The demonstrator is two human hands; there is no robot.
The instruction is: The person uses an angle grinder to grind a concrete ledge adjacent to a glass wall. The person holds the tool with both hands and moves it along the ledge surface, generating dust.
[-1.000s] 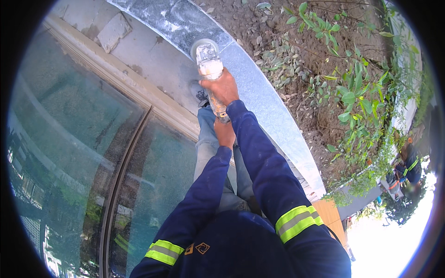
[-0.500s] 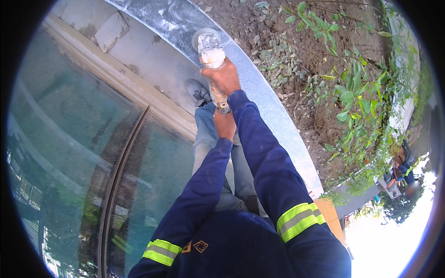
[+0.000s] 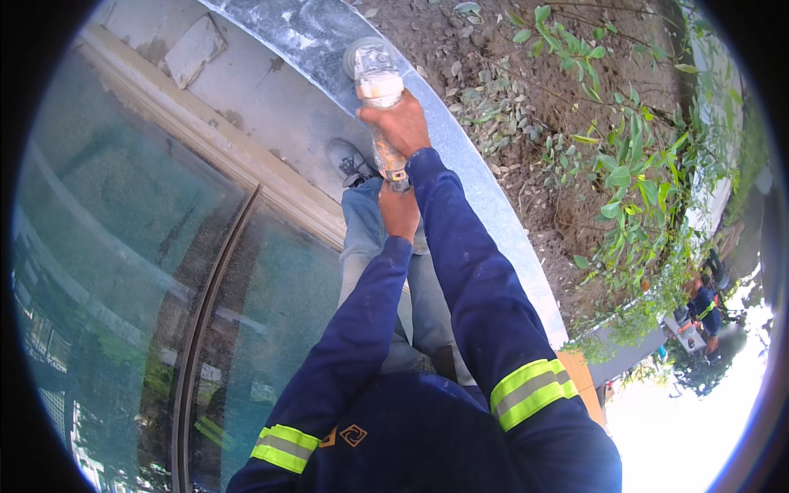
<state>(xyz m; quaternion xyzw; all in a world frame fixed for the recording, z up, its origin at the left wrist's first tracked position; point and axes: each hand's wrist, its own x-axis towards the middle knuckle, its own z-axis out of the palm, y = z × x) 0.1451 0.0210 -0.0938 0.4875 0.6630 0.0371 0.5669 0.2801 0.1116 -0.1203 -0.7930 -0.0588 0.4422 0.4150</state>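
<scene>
An angle grinder (image 3: 380, 89), coated in white dust with some orange on its body, lies across the top of a curved grey stone ledge (image 3: 460, 148). Its round disc (image 3: 358, 54) rests against the dark, dusty part of the ledge. My right hand (image 3: 400, 123) is wrapped round the grinder's body just behind the head. At the tool's rear end my left hand (image 3: 399, 212) is closed; its fingers are partly hidden, and it seems to grip the butt of the grinder.
Left of the ledge runs a dusty walkway with a flat stone slab (image 3: 195, 51) and my shoe (image 3: 349, 160). Large glass panes (image 3: 123, 205) with a metal frame stand at the left. To the right lies soil with leafy plants (image 3: 625, 181). Another person (image 3: 705, 308) is far right.
The grinder and both my hands have shifted slightly forward along the ledge, away from me. Both hands keep their hold. The distant person has moved a little.
</scene>
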